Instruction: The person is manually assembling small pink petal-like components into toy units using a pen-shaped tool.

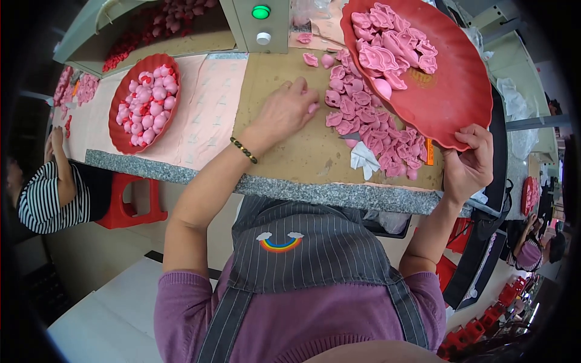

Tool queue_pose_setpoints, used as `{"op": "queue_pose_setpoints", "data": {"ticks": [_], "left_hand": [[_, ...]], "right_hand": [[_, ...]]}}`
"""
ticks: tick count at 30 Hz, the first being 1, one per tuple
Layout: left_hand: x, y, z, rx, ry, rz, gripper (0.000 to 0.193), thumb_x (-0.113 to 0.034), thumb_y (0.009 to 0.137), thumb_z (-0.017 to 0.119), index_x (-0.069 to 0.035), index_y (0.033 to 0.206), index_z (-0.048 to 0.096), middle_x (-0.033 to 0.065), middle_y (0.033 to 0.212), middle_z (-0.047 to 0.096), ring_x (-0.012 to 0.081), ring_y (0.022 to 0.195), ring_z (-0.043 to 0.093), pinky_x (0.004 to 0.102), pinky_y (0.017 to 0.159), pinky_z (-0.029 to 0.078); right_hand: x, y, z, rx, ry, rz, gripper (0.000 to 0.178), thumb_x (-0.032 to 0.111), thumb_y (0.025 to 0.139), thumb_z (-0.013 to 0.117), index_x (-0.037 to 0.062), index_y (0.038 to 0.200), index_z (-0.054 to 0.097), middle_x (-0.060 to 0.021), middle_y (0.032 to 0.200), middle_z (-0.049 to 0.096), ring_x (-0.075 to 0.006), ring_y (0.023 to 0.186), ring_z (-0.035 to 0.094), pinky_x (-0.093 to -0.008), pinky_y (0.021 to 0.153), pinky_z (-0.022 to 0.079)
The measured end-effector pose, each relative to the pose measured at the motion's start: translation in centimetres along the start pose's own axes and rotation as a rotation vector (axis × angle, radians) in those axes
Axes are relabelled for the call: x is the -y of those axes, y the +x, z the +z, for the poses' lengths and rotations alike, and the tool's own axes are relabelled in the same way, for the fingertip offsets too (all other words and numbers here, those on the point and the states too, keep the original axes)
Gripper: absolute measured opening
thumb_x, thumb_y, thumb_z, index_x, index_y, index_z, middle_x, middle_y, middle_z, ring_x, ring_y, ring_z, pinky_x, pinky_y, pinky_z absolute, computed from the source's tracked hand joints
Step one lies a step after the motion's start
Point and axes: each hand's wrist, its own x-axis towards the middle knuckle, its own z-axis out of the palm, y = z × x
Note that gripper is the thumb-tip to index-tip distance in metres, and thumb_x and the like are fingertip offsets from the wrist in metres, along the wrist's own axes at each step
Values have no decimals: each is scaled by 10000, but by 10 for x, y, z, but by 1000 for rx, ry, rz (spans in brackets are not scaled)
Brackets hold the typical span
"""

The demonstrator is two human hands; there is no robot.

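Note:
My right hand (pixel 472 158) grips the near rim of a large red scalloped tray (pixel 460 91), thumb and fingers pinching its edge. The tray is tilted, and pink shell-shaped molded pieces (pixel 387 45) lie in its far left part. Beneath and left of it, a pile of similar pink pieces (pixel 363 112) spreads over the tan board (pixel 272 157). Left of this pile, my left hand (pixel 287 112) hovers low over the board or rests on it, fingers curled. A small pink piece (pixel 313 107) shows at its fingertips; the rest of it is hidden.
A red bowl (pixel 114 124) of round pink pieces stands at left on pink paper. Behind is a grey machine housing (pixel 257 36) with a green light. White tissue (pixel 364 158) lies near the granite edge (pixel 339 193). A person in a striped top (pixel 45 202) works at far left.

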Motion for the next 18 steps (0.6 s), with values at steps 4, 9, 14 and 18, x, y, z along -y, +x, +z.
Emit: {"op": "queue_pose_setpoints", "data": {"ticks": [4, 9, 14, 18], "left_hand": [[7, 7, -38, -282, -360, -170, 163, -197, 855, 667, -55, 911, 608, 128, 939, 558, 279, 761, 586, 390, 671, 490], [-36, 38, -108, -546, -642, -76, 135, -133, 848, 682, -16, 882, 624, 118, 906, 582, 289, 815, 605, 378, 719, 503], [-65, 51, -105, -435, -255, 227, 480, -330, 756, 776, -26, 1094, 622, 157, 1088, 620, 321, 996, 580, 394, 816, 490], [-45, 51, -109, -724, -327, 286, 472, -308, 772, 749, -14, 1113, 609, 177, 1080, 619, 321, 1003, 574, 407, 825, 478]], "right_hand": [[7, -4, 4, 12, -22, -8, 268, -149, 594, 722, -54, 821, 618, -120, 937, 570, -191, 851, 574, -277, 756, 473], [13, -11, 17, 161, -57, 3, 268, -152, 555, 606, -61, 807, 606, -127, 924, 562, -190, 850, 565, -269, 774, 453], [13, -18, 37, 151, 17, 11, 254, -144, 559, 624, -59, 798, 613, -124, 924, 565, -178, 814, 571, -264, 741, 467], [5, -12, 37, 42, 87, 64, 249, -146, 572, 657, -58, 803, 625, -115, 930, 580, -171, 831, 583, -264, 736, 474]]}}
